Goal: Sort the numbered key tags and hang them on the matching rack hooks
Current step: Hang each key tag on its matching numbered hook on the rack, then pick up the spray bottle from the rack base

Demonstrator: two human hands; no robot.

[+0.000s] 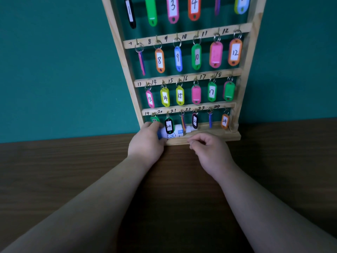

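Note:
A wooden key rack (pixel 244 73) leans against the green wall, with numbered rows of hooks carrying coloured tags. My left hand (pixel 145 145) reaches to the bottom row's left end. Its fingertips hold the lower part of a green key tag (pixel 154 119) hanging at hook 19, beside the black tag 20 (pixel 169 126). My right hand (pixel 209 152) hovers in front of the rack's base rail (pixel 218 136) with its fingers curled in. I see nothing in it. Tag 22 (pixel 195 121) and orange tag 24 (pixel 224 121) hang further right.
A white bottle (pixel 179 131) lies on its side on the rack's base behind the bottom tags, its left end hidden by my left hand. The rack stands on a dark wooden table (pixel 73 170), and the green wall (pixel 54 70) rises behind it.

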